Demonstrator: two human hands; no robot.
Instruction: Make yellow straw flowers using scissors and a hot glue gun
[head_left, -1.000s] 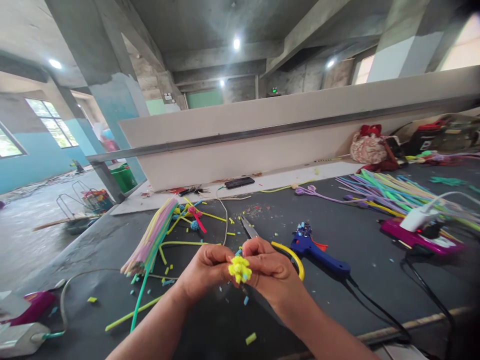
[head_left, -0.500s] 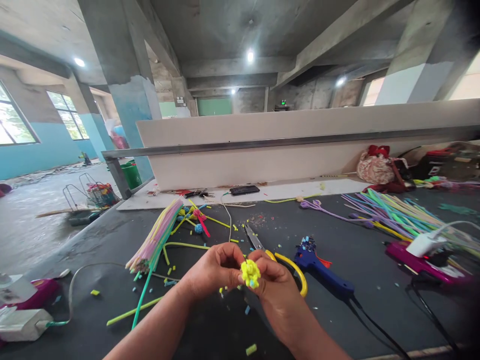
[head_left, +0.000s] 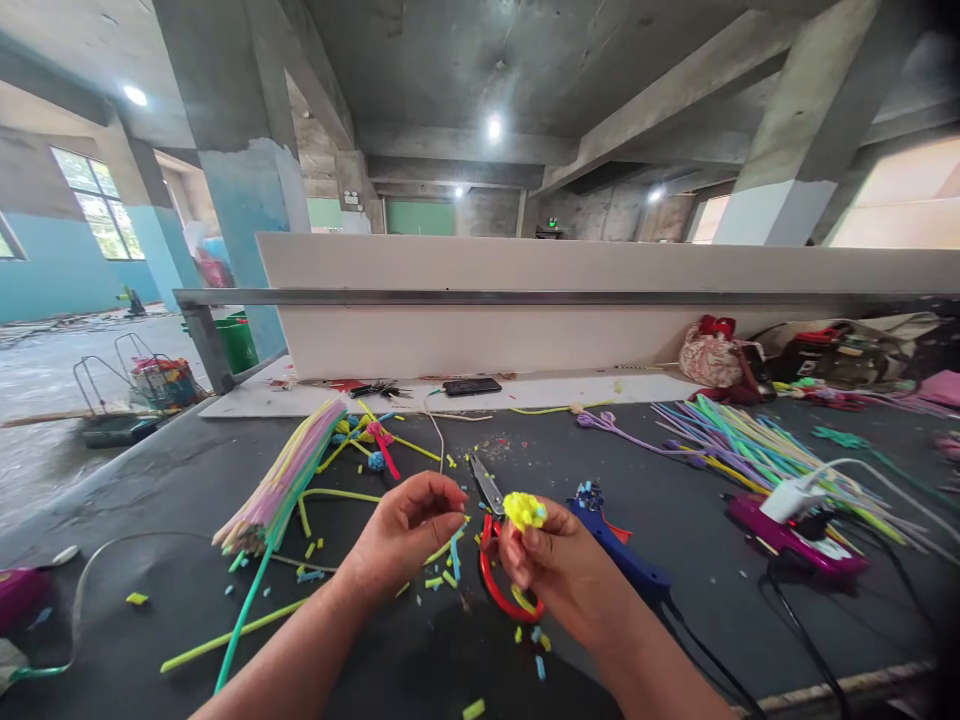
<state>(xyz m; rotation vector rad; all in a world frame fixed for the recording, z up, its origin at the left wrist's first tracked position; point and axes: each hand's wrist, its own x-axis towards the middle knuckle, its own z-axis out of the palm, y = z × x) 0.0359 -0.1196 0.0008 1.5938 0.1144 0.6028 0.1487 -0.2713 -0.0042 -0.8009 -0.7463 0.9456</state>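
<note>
My right hand pinches a small fuzzy yellow flower-like piece with a light blue spot, made of what looks like pipe cleaner. My left hand is a short way to its left, fingers curled, with a small gap between thumb and forefinger; nothing clearly shows in it. Scissors with a red handle lie on the table beneath and beside my right hand, which partly covers them. A dark blue glue gun lies right of that hand. Short yellow and blue cut bits are scattered between the hands.
On the dark table, a pipe cleaner bundle lies left and another spread bundle right. A purple power strip with cables is at right. A phone lies behind, before a white board. A patterned bag stands back right.
My left hand has let go of the yellow piece and drawn left, while my right hand still holds it and has shifted slightly right. The view has turned right; the scissors' red handle now shows.
</note>
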